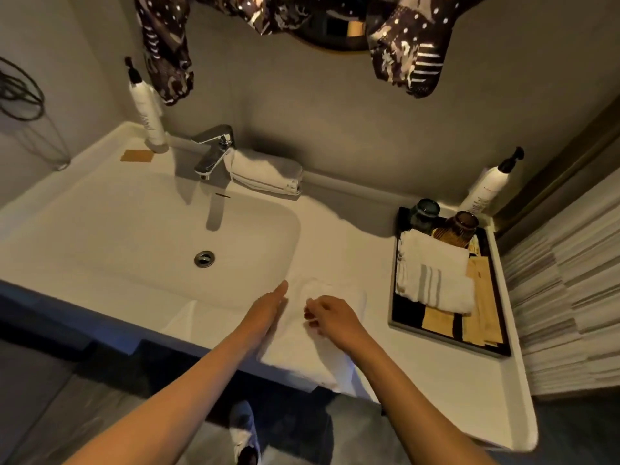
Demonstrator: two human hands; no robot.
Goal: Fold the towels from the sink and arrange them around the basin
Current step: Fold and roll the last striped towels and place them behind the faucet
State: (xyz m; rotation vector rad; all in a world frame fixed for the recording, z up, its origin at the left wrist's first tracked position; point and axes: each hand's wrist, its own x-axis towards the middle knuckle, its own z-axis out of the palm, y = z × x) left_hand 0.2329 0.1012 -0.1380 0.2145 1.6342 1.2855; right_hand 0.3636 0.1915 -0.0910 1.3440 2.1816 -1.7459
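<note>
My left hand [268, 305] lies flat with straight fingers on a white towel [302, 350] spread on the counter [436, 380] just right of the basin [151, 236], pressing it down at its left side. My right hand [327, 313] has its fingers curled and pinches the towel's cloth near the far end. The towel's near edge hangs a little over the front of the counter.

A second towel [265, 172], already folded, sits behind the basin, touching the right side of the tap [214, 152]. Two more folded towels [436, 273], the upper one with grey stripes, rest on the dark tray [402, 317] at the right of the counter, beside two tinted glasses [459, 226]. A pump bottle [486, 189] stands behind the tray, and another pump bottle [147, 112] stands at the back left corner, near a small tan packet [137, 156]. The basin holds no towels; its drain [204, 258] shows bare.
</note>
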